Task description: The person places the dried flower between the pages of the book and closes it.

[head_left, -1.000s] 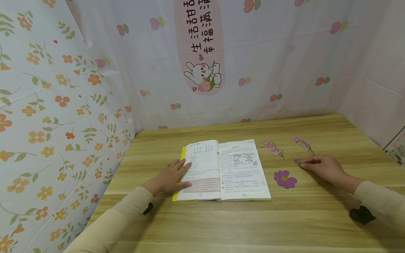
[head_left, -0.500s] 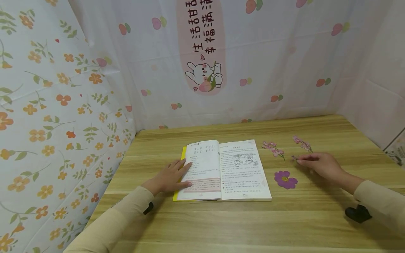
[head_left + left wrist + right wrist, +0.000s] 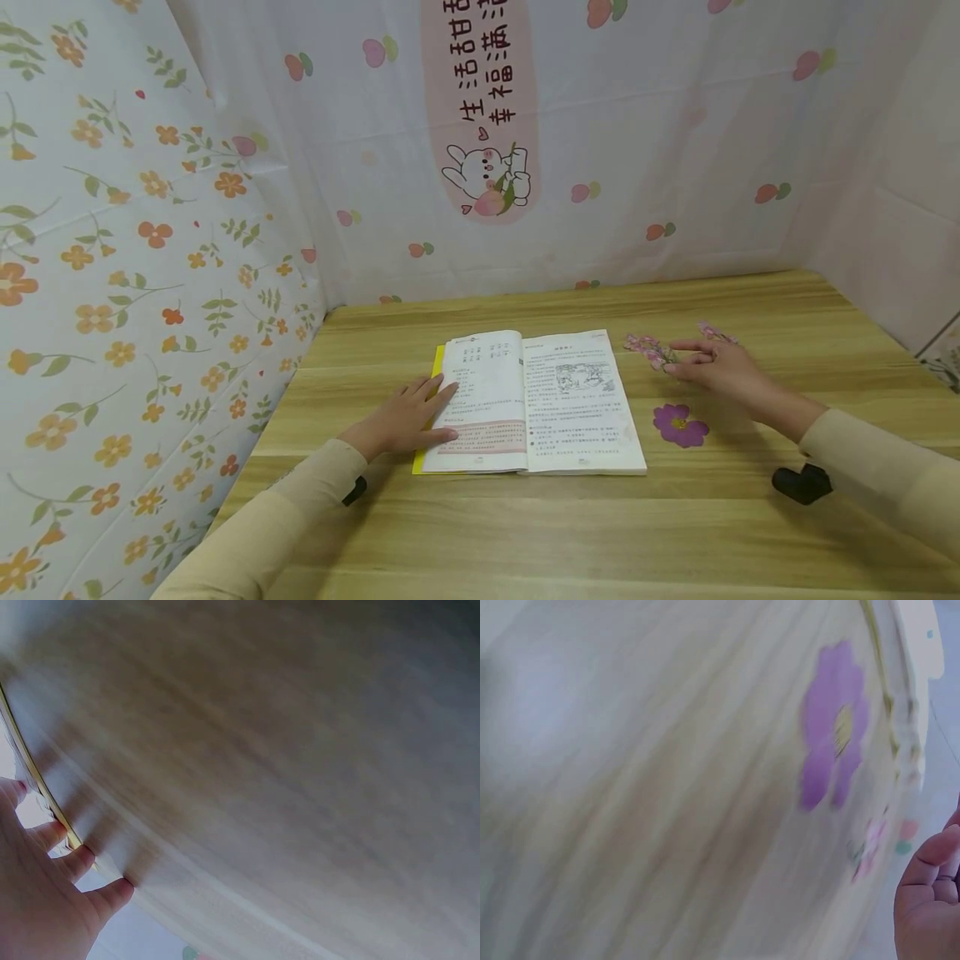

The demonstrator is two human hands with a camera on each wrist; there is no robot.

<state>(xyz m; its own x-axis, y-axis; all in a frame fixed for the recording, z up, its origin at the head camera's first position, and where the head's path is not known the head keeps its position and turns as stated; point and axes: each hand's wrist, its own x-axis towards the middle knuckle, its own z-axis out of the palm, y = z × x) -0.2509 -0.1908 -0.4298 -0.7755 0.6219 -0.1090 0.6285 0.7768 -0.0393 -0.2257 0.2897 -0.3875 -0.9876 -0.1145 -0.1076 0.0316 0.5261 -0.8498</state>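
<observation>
An open book [image 3: 573, 417] with printed pages and a yellow cover edge lies on the wooden table. My left hand [image 3: 405, 419] rests flat on its left page, fingers spread; the left wrist view shows those fingertips [image 3: 120, 891] at the book's edge. Over the right side of the table is my right hand [image 3: 720, 371], its thumb and fingertips right at a pink flower spray [image 3: 645, 350]. I cannot tell whether it still pinches the small purple flower, which is out of sight. Below it lies a large purple flower [image 3: 680, 426] with a yellow centre, also in the right wrist view.
A second pink flower spray [image 3: 716, 332] lies behind my right hand, partly covered by it. Patterned white cloth [image 3: 652, 150] hangs behind the table [image 3: 495, 533], and flowered cloth [image 3: 157, 308] stands along its left side.
My right hand, which pinched a small purple flower earlier, has moved left to the nearer pink spray. That small flower no longer shows. My left hand stays on the book.
</observation>
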